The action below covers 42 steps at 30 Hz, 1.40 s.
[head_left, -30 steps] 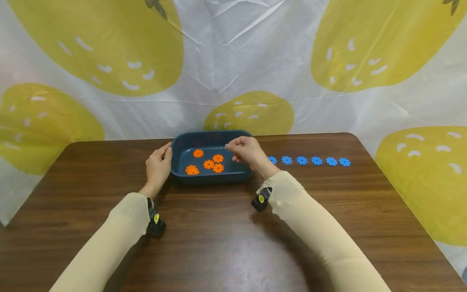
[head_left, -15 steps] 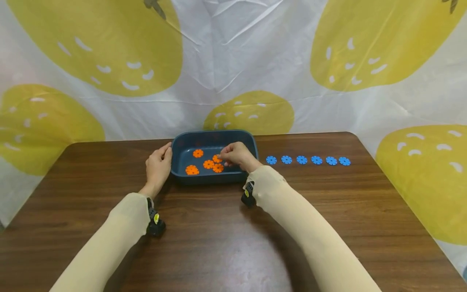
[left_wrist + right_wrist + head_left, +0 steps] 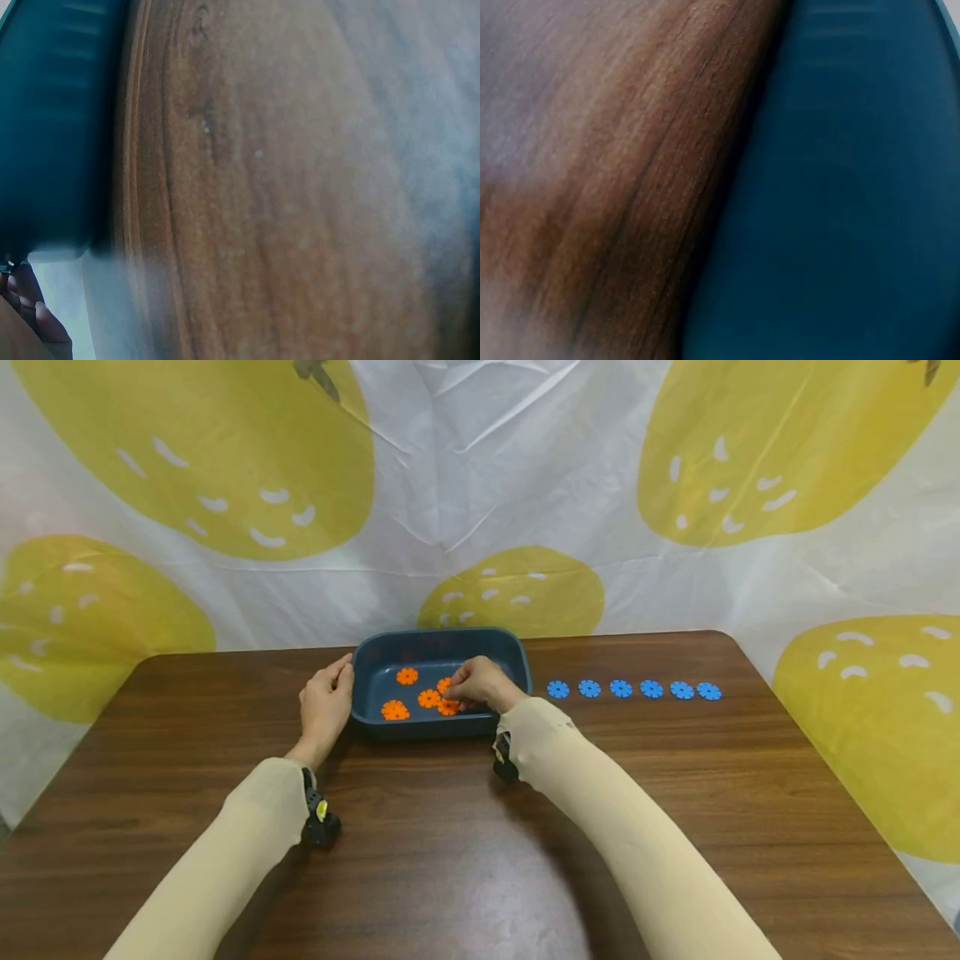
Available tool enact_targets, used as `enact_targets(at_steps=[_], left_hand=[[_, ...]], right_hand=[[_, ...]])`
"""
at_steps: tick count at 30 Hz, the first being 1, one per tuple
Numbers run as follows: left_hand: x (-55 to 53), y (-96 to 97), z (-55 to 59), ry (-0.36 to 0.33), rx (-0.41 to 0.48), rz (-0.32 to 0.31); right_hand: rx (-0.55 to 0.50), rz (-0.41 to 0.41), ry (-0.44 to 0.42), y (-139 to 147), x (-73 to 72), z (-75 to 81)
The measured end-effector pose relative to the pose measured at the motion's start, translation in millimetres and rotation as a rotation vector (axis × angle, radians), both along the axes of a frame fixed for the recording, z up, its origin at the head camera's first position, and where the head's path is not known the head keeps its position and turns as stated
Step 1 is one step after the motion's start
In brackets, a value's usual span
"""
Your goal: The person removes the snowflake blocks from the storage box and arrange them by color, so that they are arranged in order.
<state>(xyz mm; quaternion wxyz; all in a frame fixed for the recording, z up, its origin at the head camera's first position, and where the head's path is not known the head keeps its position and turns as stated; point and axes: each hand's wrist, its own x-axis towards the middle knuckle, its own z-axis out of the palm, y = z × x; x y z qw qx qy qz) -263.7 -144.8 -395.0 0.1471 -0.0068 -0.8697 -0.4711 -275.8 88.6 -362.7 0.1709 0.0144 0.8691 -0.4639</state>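
A dark blue-green plastic basin point(image 3: 367, 724) stands at the table's back edge, with several orange notched discs point(image 3: 395, 710) lying on its floor. My left hand point(image 3: 325, 706) holds the basin by its left end, thumb towards me; in the left wrist view its fingers point(image 3: 49, 324) curl at the basin's corner. My right hand point(image 3: 483, 683) reaches over the front right of the basin, fingers bent and fingertips down among the right-hand orange discs, partly covering them. I cannot tell whether it pinches a disc. The right wrist view shows only the basin's side wall point(image 3: 832, 195) and tabletop.
To the right of the basin, several blue notched discs point(image 3: 620, 689) lie in a straight row on the brown wooden table point(image 3: 420, 843). A white curtain point(image 3: 510, 468) with yellow fruit prints hangs right behind the table. Each wrist wears a small black camera point(image 3: 322, 828).
My right hand has moved left and down from over the basin's right rim to the orange discs, uncovering the leftmost blue disc. My left hand and the basin stay put.
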Motion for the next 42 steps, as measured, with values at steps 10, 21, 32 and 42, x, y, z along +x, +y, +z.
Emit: enact_targets(at_steps=[10,21,32,42], left_hand=[[1.0,0.2,0.5,-0.009,0.002,0.004],[2.1,0.9,0.8,-0.017,0.015,-0.003],[1.9,-0.6,0.0,0.000,0.004,-0.005],[0.9,-0.9,-0.8,-0.011,0.005,-0.009]], right_hand=[[0.064,-0.013,-0.001,-4.9,-2.0,-0.5],[0.111,-0.032,-0.025,-7.3,-6.5,-3.2],[0.134,-0.014,0.012,-8.0,-3.1,-2.8],[0.125,-0.009,0.024,-5.5,0.0,-1.4]])
